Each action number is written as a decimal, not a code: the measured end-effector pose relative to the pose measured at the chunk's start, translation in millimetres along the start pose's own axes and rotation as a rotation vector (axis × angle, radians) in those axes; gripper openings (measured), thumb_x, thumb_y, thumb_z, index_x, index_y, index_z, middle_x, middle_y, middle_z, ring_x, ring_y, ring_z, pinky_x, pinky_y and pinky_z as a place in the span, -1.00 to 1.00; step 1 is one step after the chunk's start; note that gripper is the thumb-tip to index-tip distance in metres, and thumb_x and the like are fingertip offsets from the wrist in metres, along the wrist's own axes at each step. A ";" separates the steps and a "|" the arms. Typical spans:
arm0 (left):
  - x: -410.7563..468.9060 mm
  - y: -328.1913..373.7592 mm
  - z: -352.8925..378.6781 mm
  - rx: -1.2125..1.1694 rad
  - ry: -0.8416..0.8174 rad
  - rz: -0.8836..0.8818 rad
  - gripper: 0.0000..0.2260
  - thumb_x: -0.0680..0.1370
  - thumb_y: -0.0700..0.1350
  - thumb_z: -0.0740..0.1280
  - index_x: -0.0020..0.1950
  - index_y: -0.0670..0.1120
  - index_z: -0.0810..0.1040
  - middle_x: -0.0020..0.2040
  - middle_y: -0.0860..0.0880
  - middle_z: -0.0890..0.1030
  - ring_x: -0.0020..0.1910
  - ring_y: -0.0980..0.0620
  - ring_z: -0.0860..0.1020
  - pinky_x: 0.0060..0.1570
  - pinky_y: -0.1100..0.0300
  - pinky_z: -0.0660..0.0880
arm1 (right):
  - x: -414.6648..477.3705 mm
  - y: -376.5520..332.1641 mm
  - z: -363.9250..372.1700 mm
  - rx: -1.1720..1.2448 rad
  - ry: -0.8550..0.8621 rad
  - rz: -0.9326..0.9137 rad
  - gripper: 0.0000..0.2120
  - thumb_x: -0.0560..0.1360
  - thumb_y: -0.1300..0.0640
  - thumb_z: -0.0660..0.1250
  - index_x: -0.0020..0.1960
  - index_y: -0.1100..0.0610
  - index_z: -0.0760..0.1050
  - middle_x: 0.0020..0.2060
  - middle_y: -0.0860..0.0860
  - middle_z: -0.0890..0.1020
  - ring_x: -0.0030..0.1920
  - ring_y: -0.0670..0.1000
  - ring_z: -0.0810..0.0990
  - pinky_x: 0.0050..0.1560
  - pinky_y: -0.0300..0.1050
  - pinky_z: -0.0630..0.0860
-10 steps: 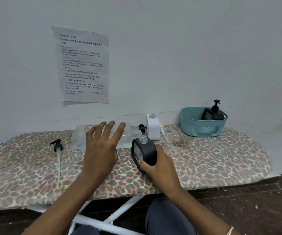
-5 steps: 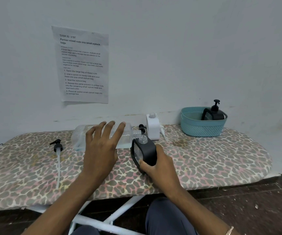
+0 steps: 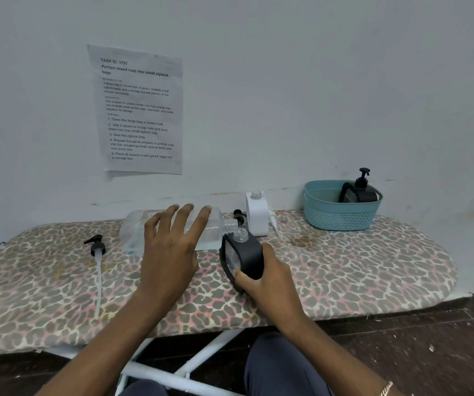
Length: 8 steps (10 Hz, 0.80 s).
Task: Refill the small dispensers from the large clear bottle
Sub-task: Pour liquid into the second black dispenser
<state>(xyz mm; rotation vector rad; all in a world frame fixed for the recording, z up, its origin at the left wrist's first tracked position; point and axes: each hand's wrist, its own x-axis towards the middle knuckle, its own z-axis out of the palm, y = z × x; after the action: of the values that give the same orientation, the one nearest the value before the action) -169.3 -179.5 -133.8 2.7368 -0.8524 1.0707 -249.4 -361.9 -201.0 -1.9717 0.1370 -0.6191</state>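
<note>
Clear plastic and large, the bottle (image 3: 133, 232) lies on its side on the board (image 3: 372, 267), its open neck just beside and slightly above the uncapped mouth of the black dispenser (image 3: 244, 257). A shallow layer of liquid seems to sit along its lower side. If so, the bottle is probably fairly light, and its weight will slide toward the neck as it tips. Its smooth walls are likely slippery and thin enough to give under a squeeze. The broad middle is therefore the place to hold it, palm above and thumb below, never the neck.

The left hand (image 3: 173, 247) lies over that middle with fingers straight and spread, flat on the bottle rather than wrapped round it. Its thumb is hidden. The right hand (image 3: 268, 280) is curled round the lower part of the black dispenser and leans its mouth toward the bottle. That dispenser looks stiff and small, and a firm hold low down leaves the mouth free.

Behind them a white dispenser (image 3: 257, 212) stands uncapped, with a black pump (image 3: 238, 215) next to it. A second pump (image 3: 97, 247) lies well to the left, its tube stretched along the board. At the right a teal basket (image 3: 341, 212) holds a capped dispenser (image 3: 358, 192). A printed sheet (image 3: 141, 110) hangs on the wall.
</note>
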 end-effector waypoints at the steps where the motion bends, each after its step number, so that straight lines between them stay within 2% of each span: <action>1: 0.1 0.3 0.0 0.000 -0.004 -0.002 -0.17 0.26 -0.43 0.51 0.53 -0.08 0.50 0.39 -0.22 0.57 0.40 -0.32 0.52 0.32 -0.24 0.33 | 0.4 0.9 0.3 -0.003 0.008 -0.002 -0.65 0.47 -0.03 0.52 0.06 -0.30 0.39 -0.11 -0.27 0.66 -0.10 -0.26 0.65 -0.22 -0.38 0.53; 3: 0.9 0.8 -0.5 -0.003 -0.009 -0.003 -0.17 0.27 -0.43 0.51 0.53 -0.08 0.50 0.39 -0.22 0.57 0.40 -0.31 0.51 0.32 -0.24 0.34 | 0.6 1.2 0.5 -0.010 0.001 -0.001 -0.63 0.48 -0.05 0.52 0.08 -0.33 0.38 -0.09 -0.24 0.67 -0.09 -0.27 0.66 -0.22 -0.37 0.54; 5: 0.5 0.8 -0.7 -0.004 -0.010 -0.004 -0.16 0.26 -0.43 0.53 0.53 -0.08 0.50 0.39 -0.21 0.57 0.40 -0.31 0.52 0.32 -0.24 0.34 | 1.4 2.5 0.6 -0.016 -0.008 0.007 -0.62 0.48 -0.04 0.52 0.14 -0.27 0.38 -0.07 -0.23 0.67 -0.07 -0.28 0.65 -0.20 -0.37 0.56; 8: 0.0 0.8 0.2 -0.007 0.003 -0.002 -0.19 0.27 -0.44 0.50 0.52 -0.08 0.51 0.39 -0.21 0.58 0.40 -0.31 0.52 0.32 -0.25 0.36 | 1.3 4.1 0.6 -0.018 0.001 0.004 -0.67 0.48 -0.02 0.52 0.06 -0.26 0.40 -0.14 -0.23 0.67 -0.13 -0.26 0.66 -0.26 -0.36 0.54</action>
<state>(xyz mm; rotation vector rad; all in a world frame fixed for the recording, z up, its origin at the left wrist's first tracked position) -169.7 -180.2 -134.0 2.7292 -0.8505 1.0696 -247.2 -363.9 -204.2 -1.9877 0.1479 -0.6182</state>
